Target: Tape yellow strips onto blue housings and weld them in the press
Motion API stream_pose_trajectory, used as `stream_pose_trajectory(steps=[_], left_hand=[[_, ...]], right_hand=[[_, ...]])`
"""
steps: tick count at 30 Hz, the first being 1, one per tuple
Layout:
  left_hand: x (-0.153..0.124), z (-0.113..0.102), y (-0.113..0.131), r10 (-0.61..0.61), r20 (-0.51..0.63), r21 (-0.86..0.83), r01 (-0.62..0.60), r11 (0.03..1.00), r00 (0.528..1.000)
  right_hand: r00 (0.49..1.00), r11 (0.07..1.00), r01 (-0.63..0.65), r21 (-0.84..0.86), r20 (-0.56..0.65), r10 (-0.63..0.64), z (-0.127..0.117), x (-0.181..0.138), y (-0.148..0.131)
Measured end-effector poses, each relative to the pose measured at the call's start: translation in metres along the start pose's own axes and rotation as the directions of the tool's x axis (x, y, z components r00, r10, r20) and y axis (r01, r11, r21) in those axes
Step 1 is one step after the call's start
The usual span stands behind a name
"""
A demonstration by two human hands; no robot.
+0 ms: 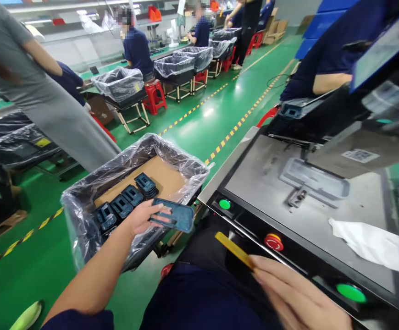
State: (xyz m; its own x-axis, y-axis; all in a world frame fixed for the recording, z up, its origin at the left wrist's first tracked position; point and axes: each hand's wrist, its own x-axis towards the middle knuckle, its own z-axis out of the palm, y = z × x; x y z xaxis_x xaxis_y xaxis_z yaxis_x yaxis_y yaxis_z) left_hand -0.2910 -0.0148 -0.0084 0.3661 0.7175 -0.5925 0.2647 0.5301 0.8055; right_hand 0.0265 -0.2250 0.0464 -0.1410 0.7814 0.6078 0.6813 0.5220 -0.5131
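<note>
My left hand (143,216) reaches out over the near edge of a plastic-lined box (82,201) and grips a flat dark blue plastic part (174,214). Inside the box, several similar dark parts (125,201) lie in a row on a cardboard sheet (165,176). My right hand (294,293) is low at the front of a press machine (289,183), its fingers closed on a thin yellow strip (234,250) that points up and left. It sits just below the machine's front panel.
The panel carries two green buttons (224,204) (351,292) and a red stop button (274,241). A grey fixture (314,181) and a white cloth (368,240) lie on the machine bed. Other people work nearby; one in grey stands at left (48,91). More lined bins (119,85) stand on the green floor.
</note>
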Motion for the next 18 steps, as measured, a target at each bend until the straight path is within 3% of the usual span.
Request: stream_pose_trajectory(steps=[4, 7, 11, 18], left_hand=[[-0.015, 0.07, -0.001, -0.052, 0.225, -0.163, 0.09, 0.983, 0.973], [-0.016, 0.108, 0.0, -0.076, 0.318, -0.233, 0.155, 0.96, 0.945], [-0.018, 0.138, 0.005, -0.089, 0.4, -0.243, 0.199, 0.949, 0.912], [-0.022, 0.173, 0.009, -0.107, 0.499, -0.181, 0.224, 0.958, 0.86]], right_hand=[[0.974, 0.978, 0.21, 0.003, 0.088, -0.209, 0.024, 0.008, -0.004], [0.972, 0.978, 0.206, 0.043, 0.103, -0.209, 0.021, 0.01, -0.007], [0.983, 0.99, 0.141, 0.03, 0.113, -0.143, 0.008, -0.001, -0.008], [0.981, 0.982, 0.163, -0.091, 0.119, -0.152, -0.003, -0.023, -0.006]])
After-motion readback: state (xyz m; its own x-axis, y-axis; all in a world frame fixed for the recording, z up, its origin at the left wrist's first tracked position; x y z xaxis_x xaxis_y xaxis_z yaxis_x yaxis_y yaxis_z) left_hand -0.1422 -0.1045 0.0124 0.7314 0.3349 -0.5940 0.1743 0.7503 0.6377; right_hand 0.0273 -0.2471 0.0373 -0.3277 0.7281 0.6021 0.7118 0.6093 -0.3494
